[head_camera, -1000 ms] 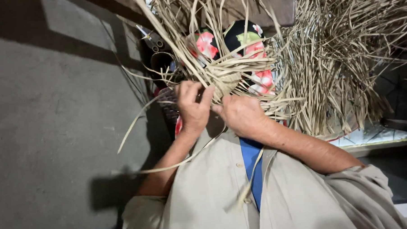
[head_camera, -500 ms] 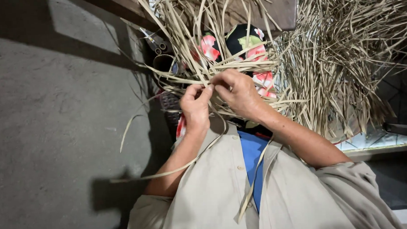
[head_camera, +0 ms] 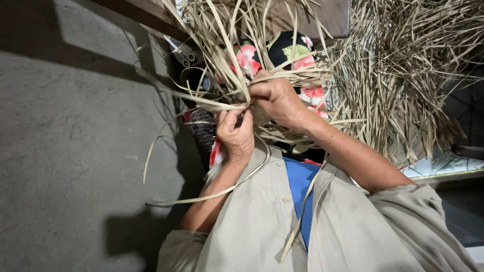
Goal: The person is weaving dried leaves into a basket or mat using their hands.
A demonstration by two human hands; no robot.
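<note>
A bundle of dry pale straw strips point(head_camera: 233, 50) fans upward in front of me. My left hand point(head_camera: 235, 135) pinches the strips from below, fingers curled around them. My right hand point(head_camera: 275, 100) grips the same bundle just above and to the right, knuckles up. Loose strips point(head_camera: 201, 197) trail down over my beige shirt point(head_camera: 266, 226) and blue undershirt point(head_camera: 300, 187). Behind the hands lies dark cloth with red and green flowers point(head_camera: 295, 51).
A large heap of the same straw point(head_camera: 411, 76) fills the upper right. A dark woven basket point(head_camera: 203, 133) and some tubes point(head_camera: 188, 60) sit behind the hands. A grey concrete surface point(head_camera: 66, 158) spans the left. A wooden beam point(head_camera: 334, 9) crosses the top.
Both hands have shifted up and slightly apart along the bundle, the right one rising above the left. Straw strips have been pulled tighter between them.
</note>
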